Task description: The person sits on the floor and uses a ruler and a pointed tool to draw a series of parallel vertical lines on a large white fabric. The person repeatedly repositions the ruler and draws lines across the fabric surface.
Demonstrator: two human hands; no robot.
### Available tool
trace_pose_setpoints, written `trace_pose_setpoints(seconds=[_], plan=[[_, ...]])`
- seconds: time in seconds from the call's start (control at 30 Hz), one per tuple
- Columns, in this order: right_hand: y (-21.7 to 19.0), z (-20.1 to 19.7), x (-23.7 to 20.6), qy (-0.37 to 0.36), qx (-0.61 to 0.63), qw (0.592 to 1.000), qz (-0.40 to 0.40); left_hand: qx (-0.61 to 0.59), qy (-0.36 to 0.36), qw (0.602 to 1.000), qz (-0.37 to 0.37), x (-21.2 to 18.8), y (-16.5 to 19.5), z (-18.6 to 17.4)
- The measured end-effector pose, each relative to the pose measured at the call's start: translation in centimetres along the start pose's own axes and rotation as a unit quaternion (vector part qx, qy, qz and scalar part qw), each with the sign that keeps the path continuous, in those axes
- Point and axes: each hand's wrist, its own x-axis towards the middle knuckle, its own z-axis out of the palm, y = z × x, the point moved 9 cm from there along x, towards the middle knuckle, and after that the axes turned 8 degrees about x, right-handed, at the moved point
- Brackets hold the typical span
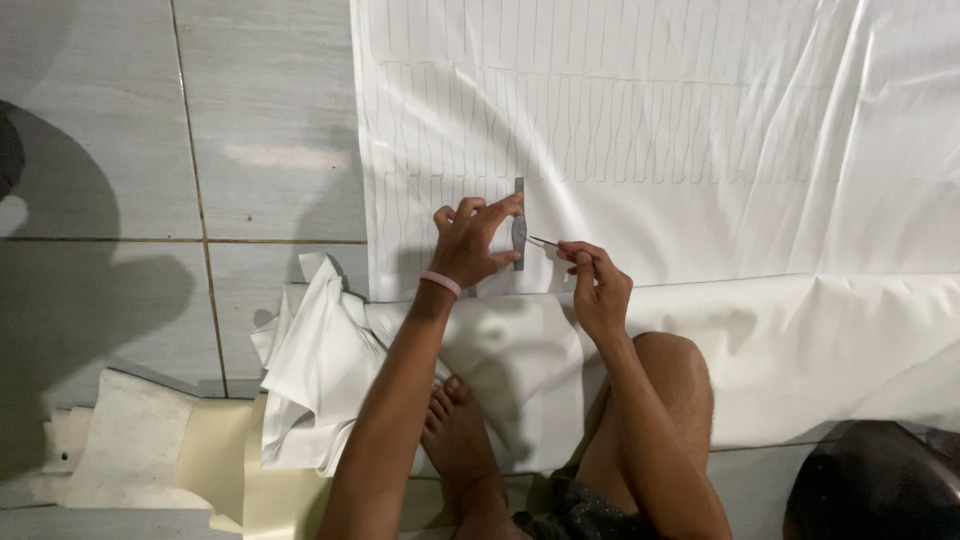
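- Lying flat on the white cloth point(700, 150), the narrow grey template point(519, 226) runs with its long axis up and down in the head view, one end pointing away from the person and the other back toward the knees; it bulges slightly at its middle.
- The left hand point(470, 245) pins the template from its left side: the fingers point(497, 210) curl over and press on its upper half, the thumb reaches toward its lower half, so the strip sits just past the fingertips rather than inside the palm. The hand is clenched down on it, not lifted.
- A pink band point(440, 283) circles the left wrist.
- The right hand point(598, 285) pinches a thin pencil point(545, 242) between thumb and fingers. The pencil slants up and to the left, its tip just beside the template's right edge near the middle bulge; whether the tip touches the cloth cannot be told.
- Rows of the same traced outline, tall and narrow, already cover the cloth above and to the left of the template.
- The cloth spreads over a grey tiled floor point(270, 120), with its near edge folded and bunched by the person's bare foot point(460, 430) and bent knee point(670, 370).
- Pale scraps of sheet material point(140, 440) lie on the floor at lower left, well apart from both hands.
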Motion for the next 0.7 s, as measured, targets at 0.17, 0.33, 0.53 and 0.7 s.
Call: trace_pose_setpoints(seconds=[0.17,0.33,0.53,0.7], plan=[[0.02,-0.19,0.21,0.003,0.013,1.0,0.001,0.005,-0.004,1.0,-0.004,0.15,-0.23,0.39],[-0.13,-0.06,0.23,-0.005,0.006,1.0,-0.003,0.011,0.009,1.0,0.004,0.09,-0.39,0.63],[-0.03,-0.13,0.19,-0.005,0.005,1.0,-0.005,0.015,0.023,1.0,0.009,0.0,-0.48,0.63],[0.31,-0.4,0.34,-0.004,0.009,1.0,-0.003,0.009,0.017,1.0,0.008,0.14,0.14,0.0]])
